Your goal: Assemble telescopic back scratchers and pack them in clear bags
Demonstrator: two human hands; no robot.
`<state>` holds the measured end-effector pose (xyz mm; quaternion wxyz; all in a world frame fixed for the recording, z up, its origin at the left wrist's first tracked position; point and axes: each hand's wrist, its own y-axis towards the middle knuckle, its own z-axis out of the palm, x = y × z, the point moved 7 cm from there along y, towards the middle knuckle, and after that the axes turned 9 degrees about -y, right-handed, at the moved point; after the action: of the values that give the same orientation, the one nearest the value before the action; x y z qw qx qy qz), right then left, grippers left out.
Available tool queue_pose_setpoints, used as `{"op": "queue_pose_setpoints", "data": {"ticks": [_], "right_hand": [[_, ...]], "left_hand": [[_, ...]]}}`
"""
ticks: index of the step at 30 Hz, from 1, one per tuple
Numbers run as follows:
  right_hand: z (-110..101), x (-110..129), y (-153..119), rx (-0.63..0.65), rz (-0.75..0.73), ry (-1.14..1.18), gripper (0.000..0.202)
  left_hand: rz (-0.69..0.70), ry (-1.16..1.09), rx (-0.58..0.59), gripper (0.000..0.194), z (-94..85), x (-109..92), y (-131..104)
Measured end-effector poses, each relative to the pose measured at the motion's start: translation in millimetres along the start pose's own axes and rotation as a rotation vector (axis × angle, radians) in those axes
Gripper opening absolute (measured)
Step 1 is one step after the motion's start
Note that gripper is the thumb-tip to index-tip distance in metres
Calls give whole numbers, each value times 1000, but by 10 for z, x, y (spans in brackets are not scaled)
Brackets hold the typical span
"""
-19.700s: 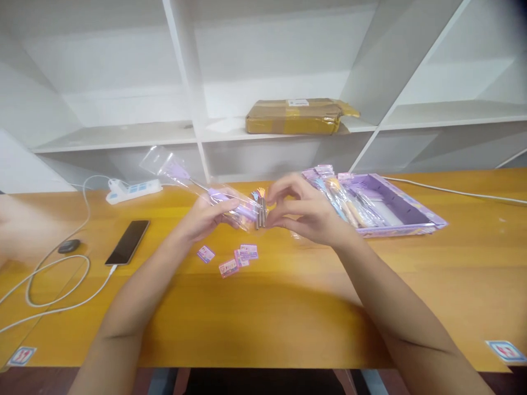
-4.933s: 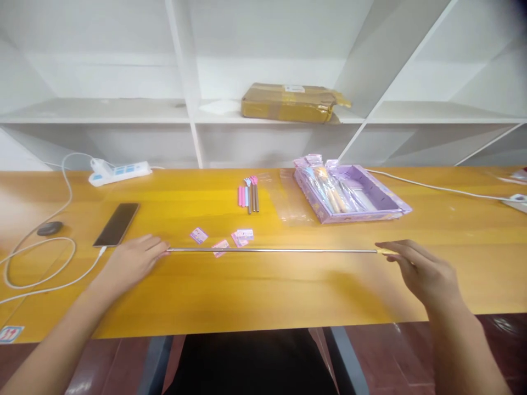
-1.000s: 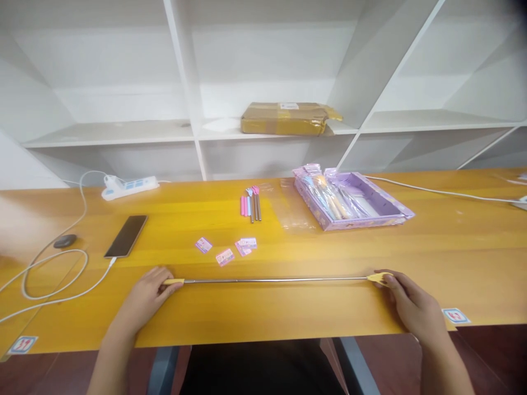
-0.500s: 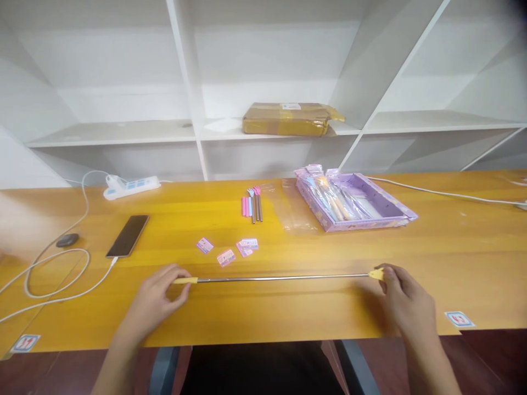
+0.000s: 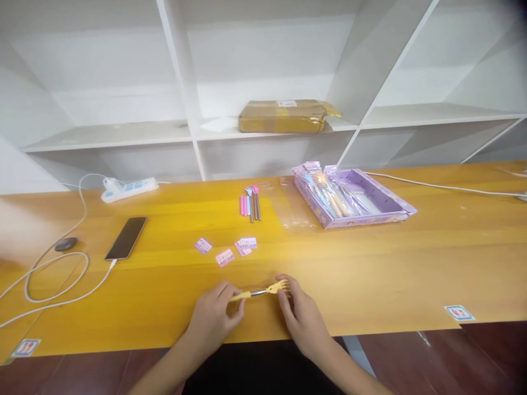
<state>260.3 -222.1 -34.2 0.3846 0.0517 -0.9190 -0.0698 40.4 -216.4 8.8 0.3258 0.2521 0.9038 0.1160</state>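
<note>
A yellow telescopic back scratcher [image 5: 259, 292] with a hand-shaped head lies across between my hands, its metal rod pushed in short. My left hand [image 5: 216, 311] pinches the yellow handle. My right hand [image 5: 302, 315] has its fingers closed on the yellow claw head. Beyond them on the table lie several small printed cards [image 5: 224, 257]. Farther back are more back scratcher parts: pink and blue handle sleeves [image 5: 245, 206] beside metal rods [image 5: 256, 207] with pink and blue hand-shaped heads.
A purple tray box [image 5: 370, 222] holds several wrapped back scratchers [image 5: 329, 195]. On the left are a phone [image 5: 126, 238] on a white cable, a dark small device [image 5: 66, 244] and a power strip [image 5: 132, 189]. A taped cardboard box [image 5: 284, 117] sits on the shelf.
My hands have come together, and the long extended rod of the back scratcher has collapsed to a short length. Both hands still hold its ends.
</note>
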Motion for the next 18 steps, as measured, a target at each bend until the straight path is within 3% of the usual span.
{"op": "queue_pose_setpoints", "data": {"ticks": [3,7,12,18], "right_hand": [[-37,1,80,93,-21,10,37],[-113,5,155,131,-23,50,33],[-96,5,158,184,-56,85,34],[-89,-11,178,188,-75,89,34]], "left_hand": [[-52,-41,51,12,17,111,32],[-50,-31,115,32,61,132,42],[-129,65,242,17,105,144,42],[-143,157,282,14,131,149,71]]}}
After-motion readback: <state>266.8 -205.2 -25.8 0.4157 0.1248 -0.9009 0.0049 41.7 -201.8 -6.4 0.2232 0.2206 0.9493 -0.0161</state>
